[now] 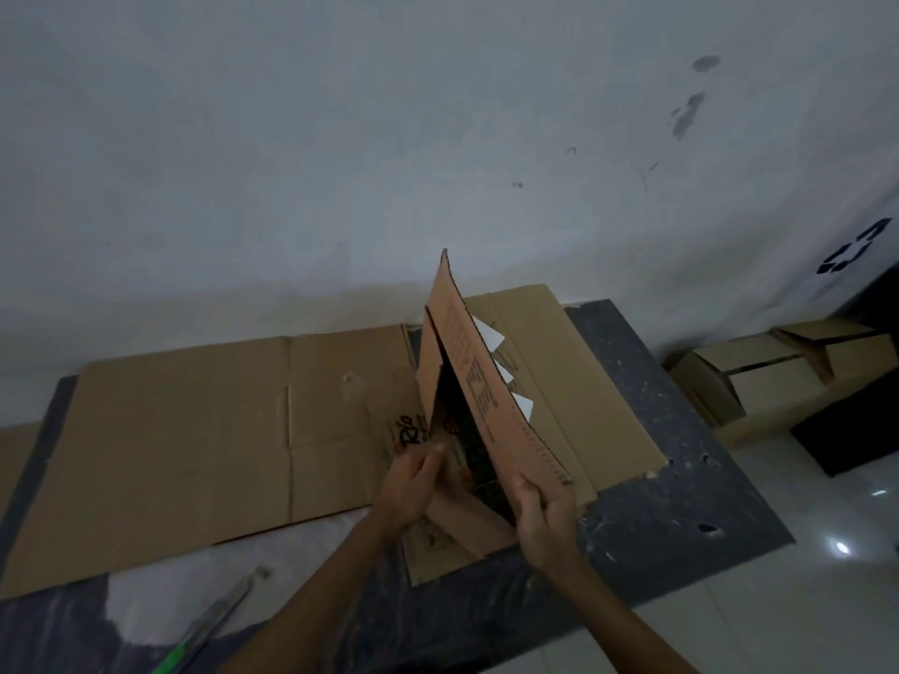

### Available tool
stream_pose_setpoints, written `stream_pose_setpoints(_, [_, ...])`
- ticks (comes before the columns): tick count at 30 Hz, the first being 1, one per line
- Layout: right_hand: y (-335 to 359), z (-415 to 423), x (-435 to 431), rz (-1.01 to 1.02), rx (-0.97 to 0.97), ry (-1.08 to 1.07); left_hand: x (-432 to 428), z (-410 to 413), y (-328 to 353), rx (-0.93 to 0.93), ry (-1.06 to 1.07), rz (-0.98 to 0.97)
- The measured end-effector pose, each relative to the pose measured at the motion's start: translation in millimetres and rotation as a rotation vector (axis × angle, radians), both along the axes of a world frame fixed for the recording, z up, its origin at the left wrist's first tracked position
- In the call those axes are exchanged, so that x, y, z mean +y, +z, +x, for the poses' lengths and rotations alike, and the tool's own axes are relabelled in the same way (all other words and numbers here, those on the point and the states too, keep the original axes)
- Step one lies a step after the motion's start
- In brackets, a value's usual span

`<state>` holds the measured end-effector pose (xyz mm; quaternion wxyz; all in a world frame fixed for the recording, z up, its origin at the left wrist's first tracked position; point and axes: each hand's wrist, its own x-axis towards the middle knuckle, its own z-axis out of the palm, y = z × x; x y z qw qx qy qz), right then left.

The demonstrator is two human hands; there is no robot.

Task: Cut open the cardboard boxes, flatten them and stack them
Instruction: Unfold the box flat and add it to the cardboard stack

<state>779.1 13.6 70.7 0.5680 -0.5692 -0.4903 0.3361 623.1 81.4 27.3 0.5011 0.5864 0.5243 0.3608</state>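
A brown cardboard box point(479, 381) stands tilted on edge at the middle of the dark table point(681, 479), partly collapsed, with its dark inside showing between two panels. My right hand point(545, 515) grips the near lower corner of its right panel. My left hand point(413, 484) holds the left panel near its bottom, fingers curled on the edge. Flattened cardboard sheets point(204, 445) lie under and to the left of the box, and another flat piece point(574, 381) lies behind it.
A green-handled cutter point(204, 629) lies on the table's near left edge. Several unflattened boxes point(759, 377) sit on the floor at the right by the wall. A white wall rises right behind the table. Glossy tiled floor point(827, 576) lies to the right.
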Motion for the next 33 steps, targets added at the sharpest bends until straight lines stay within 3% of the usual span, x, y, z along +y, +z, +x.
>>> stream_pose_setpoints(7, [-17, -6, 9, -0.014, -0.097, 0.010, -86, -7, -7, -0.010, -0.514, -0.069])
stream_pose_setpoints(9, [-19, -9, 11, -0.004, -0.125, -0.007, -100, 7, -14, 0.037, -0.430, -0.026])
stream_pose_setpoints(11, [-13, -10, 13, -0.003, -0.123, -0.014, -84, 13, -17, 0.099, -0.214, -0.016])
stream_pose_setpoints(14, [-2, -9, 11, 0.038, -0.074, 0.032, -14, 5, -6, 0.210, 0.149, -0.122])
stream_pose_setpoints(16, [-2, -6, 9, 0.080, -0.024, 0.045, 35, -6, 11, 0.249, 0.276, -0.150])
stream_pose_setpoints(18, [-6, -2, 6, 0.113, 0.029, 0.071, 70, -11, 28, 0.301, 0.317, -0.124])
stream_pose_setpoints(21, [-10, 3, 8, 0.124, 0.071, 0.111, 93, -12, 43, 0.430, 0.192, 0.019])
stream_pose_setpoints(27, [-12, 13, 32, 0.115, -0.034, 0.148, 99, -91, 18, 0.323, 0.370, -0.024])
stream_pose_setpoints(31, [-25, -2, 56, 0.203, -0.396, 0.430, 84, -162, -3, 0.077, 0.460, -0.156])
stream_pose_setpoints(33, [-49, -17, 72, 0.135, -0.518, 0.545, 70, -186, -5, -0.049, 0.550, -0.257])
